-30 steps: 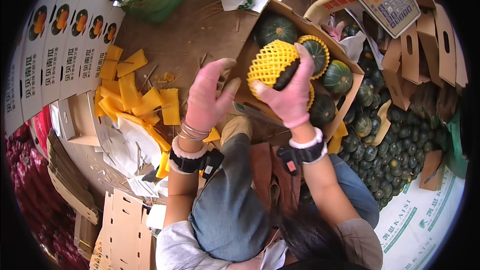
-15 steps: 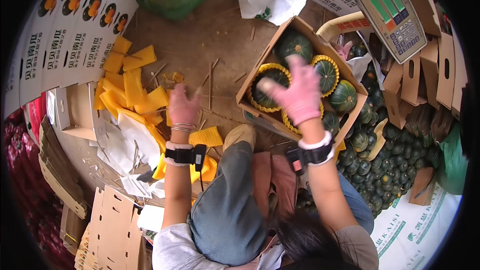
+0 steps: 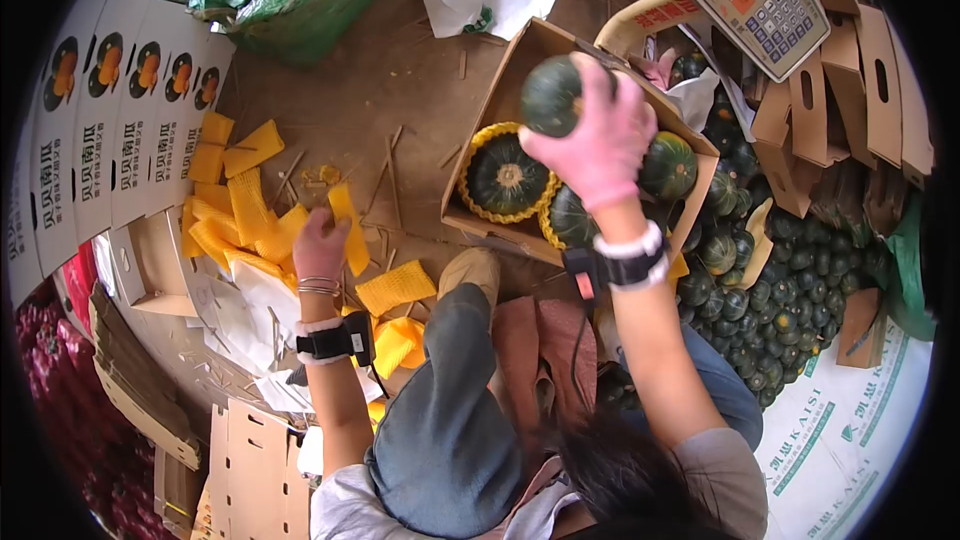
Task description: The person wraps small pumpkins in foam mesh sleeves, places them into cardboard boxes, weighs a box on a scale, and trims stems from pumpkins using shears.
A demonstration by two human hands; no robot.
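My right hand (image 3: 605, 135), in a pink glove, grips a dark green pumpkin (image 3: 550, 98) above the open cardboard box (image 3: 500, 228). Beneath it, another pumpkin (image 3: 508, 175) sits in a yellow foam net (image 3: 470, 202). A striped pumpkin (image 3: 668, 166) and a partly hidden one (image 3: 573, 218) are also in the box. My left hand (image 3: 320, 248), gloved in pink too, has curled fingers at the pile of yellow foam nets (image 3: 255, 210). A loose foam net strip (image 3: 350, 230) lies right beside its thumb; what the fingers hold, if anything, is hidden.
A digital scale (image 3: 745, 0) stands at the upper right. Many small pumpkins (image 3: 770, 310) are heaped on the right. Printed white cartons (image 3: 110, 130) line the left, and a green plastic bag (image 3: 290, 0) lies at the back.
My right hand has closed on a pumpkin and raised it from the box. The left hand has moved left and down to the foam nets, its fingers now curled. The camera view has shifted slightly.
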